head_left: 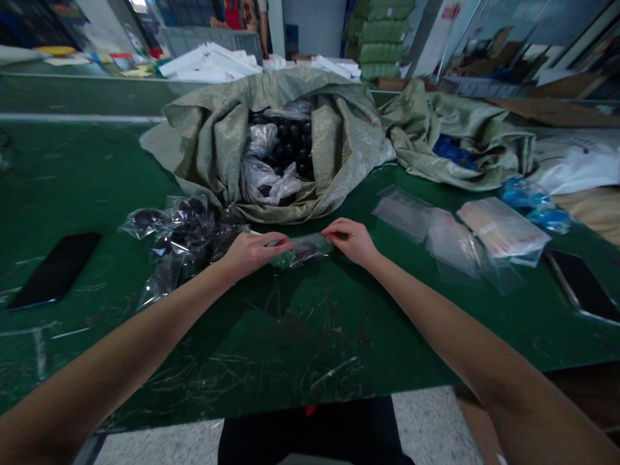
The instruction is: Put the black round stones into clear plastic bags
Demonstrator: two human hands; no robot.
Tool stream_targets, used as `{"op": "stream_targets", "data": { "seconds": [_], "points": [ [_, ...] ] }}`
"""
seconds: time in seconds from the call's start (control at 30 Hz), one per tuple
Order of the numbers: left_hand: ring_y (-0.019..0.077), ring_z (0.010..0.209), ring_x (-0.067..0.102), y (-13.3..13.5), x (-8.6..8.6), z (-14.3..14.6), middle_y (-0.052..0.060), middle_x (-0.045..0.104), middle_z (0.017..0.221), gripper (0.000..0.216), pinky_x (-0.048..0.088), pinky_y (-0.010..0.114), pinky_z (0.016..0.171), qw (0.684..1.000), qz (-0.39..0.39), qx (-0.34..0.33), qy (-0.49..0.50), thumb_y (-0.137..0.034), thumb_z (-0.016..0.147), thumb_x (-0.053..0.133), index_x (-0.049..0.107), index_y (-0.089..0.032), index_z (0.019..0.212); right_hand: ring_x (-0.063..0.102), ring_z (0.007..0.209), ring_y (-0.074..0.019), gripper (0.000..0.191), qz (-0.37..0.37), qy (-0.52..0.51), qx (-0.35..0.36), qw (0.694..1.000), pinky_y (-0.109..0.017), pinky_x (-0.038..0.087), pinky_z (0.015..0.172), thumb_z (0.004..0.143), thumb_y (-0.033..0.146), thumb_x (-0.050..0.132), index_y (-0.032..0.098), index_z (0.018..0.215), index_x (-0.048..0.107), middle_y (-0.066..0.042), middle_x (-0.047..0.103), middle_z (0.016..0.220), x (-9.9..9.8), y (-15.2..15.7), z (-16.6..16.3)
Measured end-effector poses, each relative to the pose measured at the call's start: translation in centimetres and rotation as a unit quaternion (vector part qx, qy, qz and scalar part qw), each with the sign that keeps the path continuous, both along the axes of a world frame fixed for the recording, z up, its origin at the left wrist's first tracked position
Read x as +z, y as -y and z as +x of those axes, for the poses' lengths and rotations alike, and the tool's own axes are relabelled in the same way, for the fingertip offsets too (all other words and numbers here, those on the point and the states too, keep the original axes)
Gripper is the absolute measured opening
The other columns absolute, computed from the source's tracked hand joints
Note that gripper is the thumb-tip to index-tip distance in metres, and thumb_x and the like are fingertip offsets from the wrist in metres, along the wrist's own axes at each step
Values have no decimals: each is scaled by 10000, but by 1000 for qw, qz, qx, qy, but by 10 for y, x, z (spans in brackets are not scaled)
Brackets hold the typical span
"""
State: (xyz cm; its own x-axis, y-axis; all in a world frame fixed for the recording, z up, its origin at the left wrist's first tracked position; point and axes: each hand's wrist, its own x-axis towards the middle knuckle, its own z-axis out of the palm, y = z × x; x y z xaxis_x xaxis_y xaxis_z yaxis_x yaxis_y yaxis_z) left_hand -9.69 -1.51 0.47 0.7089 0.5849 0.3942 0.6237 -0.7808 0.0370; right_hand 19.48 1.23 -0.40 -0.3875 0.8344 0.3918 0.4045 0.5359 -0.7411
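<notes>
Fingers of left hand [252, 252] and right hand [351, 240] pinch ends of clear bag [303, 250], seemingly dark piece inside. To left, filled bags [184, 236] piled; empty bags [436, 236] right; sack [213, 129] holds many dark pieces [295, 145].

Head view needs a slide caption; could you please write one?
Left hand and right hand hold the ends of a small clear plastic bag holding a dark piece at a green table.

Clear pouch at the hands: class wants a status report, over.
Ends pinched by left hand, right hand. Dark piece inside clear pouch. Nothing blocking.
</notes>
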Motion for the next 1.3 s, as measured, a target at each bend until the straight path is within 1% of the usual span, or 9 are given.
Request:
{"op": "stream_targets", "data": {
  "seconds": [0.13, 0.27, 0.43, 0.53, 0.63, 0.8, 0.93, 1.1, 1.3],
  "points": [
    [117, 771, 666, 0, -1, 0, 57, 706, 1149, 358, 492, 190, 624, 1000, 4, 7, -4, -205, 930, 442, 675, -267, 1195, 630, 765, -156, 177, -11, 13, 1, 1000, -295, 503, 698, 826, 189, 588, 225, 915, 737, -34, 703, 888, 0, 2, -1],
    [106, 743, 657, 0, -1, 0, 51, 708, 1150, 354, 481, 175, 597, 1000, -11, 20, -2, -195, 916, 457, 687, -263, 1175, 642, 721, -149, 240, -83, -15, 1, 996, -298, 521, 689, 802, 138, 535, 210, 919, 732, -31, 708, 871, 1, 5, -1],
    [106, 740, 660, 0, -1, 1, 46, 713, 1140, 343, 472, 173, 592, 1000, -16, 24, 12, -205, 911, 468, 696, -274, 1158, 651, 685, -152, 223, -160, -73, 24, 984, -283, 527, 628, 877, 300, 540, 179, 922, 722, -43, 709, 812, 6, 10, -2],
    [112, 739, 664, 0, -1, 1, 50, 716, 1130, 339, 474, 182, 593, 1000, -13, 17, 16, -212, 915, 465, 698, -273, 1153, 656, 683, -148, 231, -193, -89, 17, 977, -287, 542, 661, 819, 353, 660, 174, 954, 714, -44, 718, 812, 7, 14, -3],
    [114, 739, 669, 0, -1, 1, 52, 716, 1130, 325, 479, 187, 599, 999, -16, 10, 30, -214, 913, 480, 703, -275, 1141, 670, 712, -148, 251, -222, -114, 10, 968, -300, 558, 710, 740, 296, 745, 183, 961, 710, -47, 729, 861, 6, 15, -4],
    [123, 777, 682, 0, -1, 0, 58, 712, 1140, 313, 507, 195, 635, 998, -34, 14, 48, -222, 909, 495, 708, -273, 1133, 687, 813, -161, 285, -248, -147, 15, 957, -318, 569, 782, 693, 228, 770, 202, 969, 707, -38, 733, 906, 2, 14, -2],
    [144, 890, 690, -2, -8, 2, 57, 716, 1132, 315, 527, 212, 688, 995, -47, 13, 83, -229, 923, 477, 715, -262, 1126, 684, 827, -163, 275, -229, -141, 14, 963, -328, 562, 812, 700, 225, 765, 197, 965, 698, -36, 725, 900, 1, 14, -2],
    [161, 874, 690, -3, -13, 13, 81, 739, 1055, 296, 539, 260, 765, 968, -110, 70, 215, -312, 924, 511, 728, -196, 1088, 662, 820, -162, 248, -180, -123, 8, 976, -331, 553, 799, 740, 249, 737, 196, 974, 672, -41, 696, 906, -1, 16, -4],
    [188, 827, 668, 4, 8, 15, 90, 731, 1029, 435, 506, 256, 639, 899, -284, 164, 292, -421, 795, 650, 641, -152, 1137, 640, 806, -156, 251, -160, -125, 13, 979, -334, 541, 777, 747, 245, 728, 187, 977, 647, -29, 664, 886, -5, 17, -6]
  ]
}}
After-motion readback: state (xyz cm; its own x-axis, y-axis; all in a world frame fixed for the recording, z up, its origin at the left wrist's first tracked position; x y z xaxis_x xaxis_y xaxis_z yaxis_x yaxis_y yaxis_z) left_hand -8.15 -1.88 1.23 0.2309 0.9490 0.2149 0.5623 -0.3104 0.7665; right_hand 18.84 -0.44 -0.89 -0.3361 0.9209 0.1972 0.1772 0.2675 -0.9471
